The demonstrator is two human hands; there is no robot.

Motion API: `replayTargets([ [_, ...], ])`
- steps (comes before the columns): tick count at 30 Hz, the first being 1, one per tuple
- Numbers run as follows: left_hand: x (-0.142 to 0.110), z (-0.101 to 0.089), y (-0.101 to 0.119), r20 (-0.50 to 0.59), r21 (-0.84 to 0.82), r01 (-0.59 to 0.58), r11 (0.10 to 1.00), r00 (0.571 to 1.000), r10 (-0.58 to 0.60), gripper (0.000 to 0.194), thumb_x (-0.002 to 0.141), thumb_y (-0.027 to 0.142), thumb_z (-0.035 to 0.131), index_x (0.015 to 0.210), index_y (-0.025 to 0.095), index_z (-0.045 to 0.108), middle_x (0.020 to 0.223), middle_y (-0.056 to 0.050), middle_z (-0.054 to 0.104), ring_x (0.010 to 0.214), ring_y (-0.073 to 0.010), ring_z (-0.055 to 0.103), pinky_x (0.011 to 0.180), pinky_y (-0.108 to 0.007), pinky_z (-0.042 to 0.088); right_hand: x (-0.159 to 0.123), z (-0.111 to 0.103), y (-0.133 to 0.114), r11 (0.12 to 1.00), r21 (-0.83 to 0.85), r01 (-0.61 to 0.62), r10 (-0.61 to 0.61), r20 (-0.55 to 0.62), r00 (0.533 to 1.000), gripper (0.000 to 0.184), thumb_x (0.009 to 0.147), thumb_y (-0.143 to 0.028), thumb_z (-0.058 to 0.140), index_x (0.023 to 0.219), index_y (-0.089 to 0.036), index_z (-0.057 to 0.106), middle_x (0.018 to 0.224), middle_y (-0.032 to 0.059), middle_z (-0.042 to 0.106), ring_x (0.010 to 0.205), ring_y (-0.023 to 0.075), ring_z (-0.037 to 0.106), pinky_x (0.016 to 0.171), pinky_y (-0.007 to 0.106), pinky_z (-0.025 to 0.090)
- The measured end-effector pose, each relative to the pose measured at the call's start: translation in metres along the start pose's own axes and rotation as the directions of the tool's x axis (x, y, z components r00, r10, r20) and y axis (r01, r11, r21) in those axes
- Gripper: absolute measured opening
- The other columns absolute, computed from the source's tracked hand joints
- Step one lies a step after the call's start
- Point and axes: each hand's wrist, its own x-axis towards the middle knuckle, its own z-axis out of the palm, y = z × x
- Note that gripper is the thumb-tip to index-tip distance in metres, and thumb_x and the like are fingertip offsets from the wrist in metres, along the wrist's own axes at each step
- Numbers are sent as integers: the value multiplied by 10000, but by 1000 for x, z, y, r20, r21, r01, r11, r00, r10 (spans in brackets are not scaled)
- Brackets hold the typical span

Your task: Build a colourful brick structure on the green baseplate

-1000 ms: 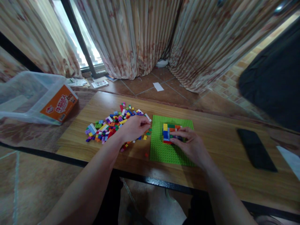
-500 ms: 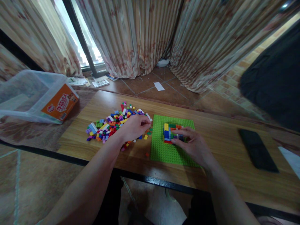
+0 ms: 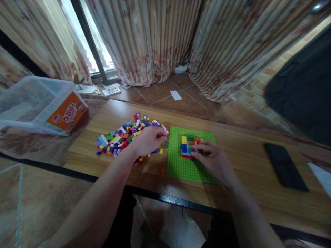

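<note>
A low block of colourful toy bricks [image 3: 184, 148], with yellow, blue, red, green and orange showing, stands on a green studded baseplate [image 3: 178, 169]. My right hand [image 3: 213, 159] reaches over it from the right, thumb and index finger closed around a small brick at the block's middle. That brick is mostly hidden by the fingertips; a bit of green shows there. My left hand [image 3: 149, 140] hovers over the right side of a pile of loose toy bricks [image 3: 117, 140], near the baseplate's left edge. Its fingertips are pinched together, and what they hold is too small to make out.
A clear plastic bin [image 3: 33, 129] with an orange label stands left of the wooden table [image 3: 240, 162]. A black phone [image 3: 286, 167] and white paper [image 3: 320, 177] lie on the right. One orange brick [image 3: 162, 170] sits near the front edge. Curtains [image 3: 170, 41] hang beyond.
My right fingertips have shifted slightly to the right across the brick block, uncovering a little more of its blue part. The left hand stays pinched in the same spot. The view has drifted slightly.
</note>
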Motion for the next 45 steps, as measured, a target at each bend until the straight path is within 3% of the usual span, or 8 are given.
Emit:
replayTargets([
  [18,0,0,1,4,20,18,1000,1000,-18,174,860,188,559,805,145,719,716,-24,694,646,-126,592,601,-226,398,0,5,1,972,-155,177,-178,5,984,138,869,-306,621,919,-267,743,1006,65,659,1026,257,605,915,461,489],
  [33,0,-1,3,18,55,9,998,1000,-10,184,865,188,548,803,141,715,696,-18,675,623,-115,570,592,-224,386,0,9,-3,825,-436,361,-369,69,927,199,926,-259,521,929,-224,716,1006,89,637,988,261,590,924,466,494],
  [45,0,0,5,28,82,25,996,999,-28,193,871,184,542,818,140,722,719,-28,687,637,-119,582,612,-231,390,1,11,-6,785,-461,414,-415,106,904,201,942,-241,504,942,-212,703,970,90,640,941,257,578,891,458,490],
])
